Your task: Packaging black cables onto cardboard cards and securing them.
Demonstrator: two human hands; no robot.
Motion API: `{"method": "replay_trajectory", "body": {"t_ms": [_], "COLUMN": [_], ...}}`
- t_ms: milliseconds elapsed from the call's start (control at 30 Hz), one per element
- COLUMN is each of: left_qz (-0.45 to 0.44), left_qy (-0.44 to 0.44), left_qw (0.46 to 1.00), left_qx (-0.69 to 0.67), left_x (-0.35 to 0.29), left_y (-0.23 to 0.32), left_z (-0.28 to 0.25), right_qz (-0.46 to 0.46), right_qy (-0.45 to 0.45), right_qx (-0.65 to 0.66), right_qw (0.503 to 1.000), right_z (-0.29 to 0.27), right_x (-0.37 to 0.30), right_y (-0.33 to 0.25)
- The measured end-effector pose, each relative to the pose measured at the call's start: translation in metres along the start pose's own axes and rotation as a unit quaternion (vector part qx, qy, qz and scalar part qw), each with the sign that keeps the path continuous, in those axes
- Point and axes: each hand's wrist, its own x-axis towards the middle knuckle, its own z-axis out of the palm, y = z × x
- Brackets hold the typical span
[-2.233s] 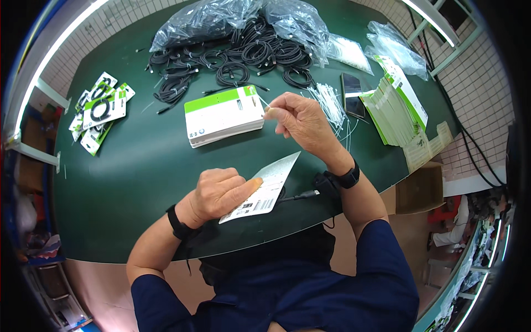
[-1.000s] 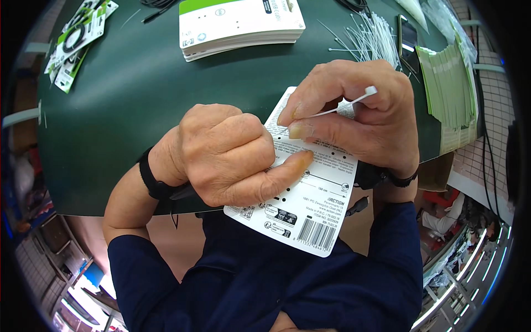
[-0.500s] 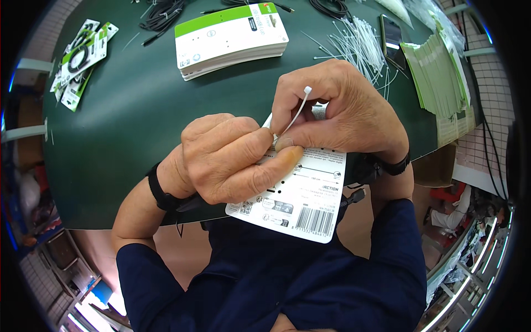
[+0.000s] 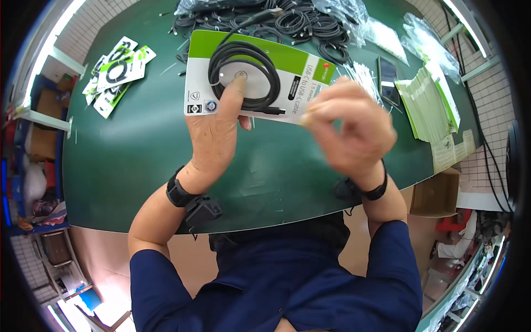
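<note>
My left hand grips a green-and-white packaging card from its near edge, thumb pressed on the front. A coiled black cable lies on the card around the thumb. One cable plug points up past the far edge, the other lies near the right part. At the card's right end, my right hand has its fingers curled, smeared by motion. Whether it touches the card or holds anything is unclear.
Finished-looking carded cables lie at the left. Loose black cables pile up at the back. White cable ties, a phone and a fanned stack of greenish cards lie right. Clear plastic bags sit behind.
The card has turned from its printed back to its cable side and moved up and away from my body. My right hand has left the white tie. The view has shifted, showing more cables behind.
</note>
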Motion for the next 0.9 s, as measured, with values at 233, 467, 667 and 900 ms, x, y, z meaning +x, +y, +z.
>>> {"method": "replay_trajectory", "body": {"t_ms": [233, 467, 667, 900], "left_qz": [-0.027, -0.023, 0.028, 0.007], "left_qy": [-0.009, -0.014, 0.029, 0.019], "left_qw": [0.993, 0.991, 0.986, 0.987], "left_qx": [-0.112, -0.135, -0.161, -0.157], "left_x": [0.007, 0.004, 0.007, 0.013], "left_y": [-0.002, -0.005, -0.022, -0.023], "left_z": [0.024, 0.040, 0.049, 0.041], "right_qz": [-0.119, -0.127, -0.104, -0.132], "right_qy": [-0.041, -0.021, -0.024, -0.066], "right_qx": [-0.198, -0.274, -0.295, -0.235], "right_qw": [0.972, 0.953, 0.950, 0.961], "right_z": [0.018, 0.015, 0.017, 0.022], "right_x": [-0.001, 0.000, -0.002, -0.004], "right_y": [0.004, 0.008, 0.008, 0.000]}}
